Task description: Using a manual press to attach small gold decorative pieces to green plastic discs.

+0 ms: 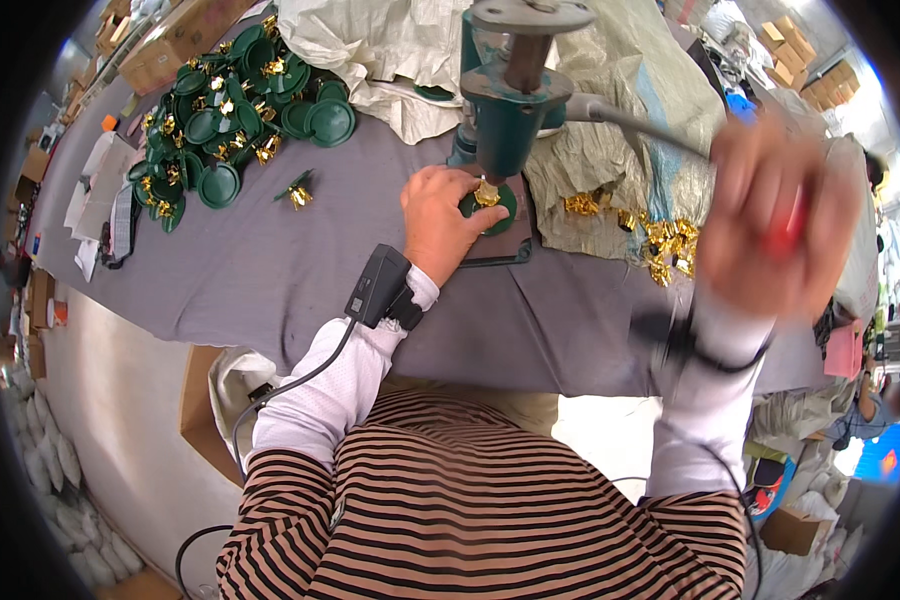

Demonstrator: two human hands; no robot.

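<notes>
A dark green hand press [510,120] stands on the cloth-covered table in front of me. Under its ram lies a green plastic disc [503,218] with a gold piece [486,194] on top. My left hand [442,222] pinches this disc between thumb and fingers, close beneath the ram. My right hand [770,220], smeared by motion, is wrapped round the end of the press lever [650,130], and something red shows between its fingers. A single green disc with a gold clip [298,192] lies to the left of the press.
A large heap of green discs with gold pieces [220,120] covers the far left of the grey cloth [300,270]. Loose gold pieces [670,245] spill from a woven sack [590,220] right of the press. Cartons [185,45] stand behind.
</notes>
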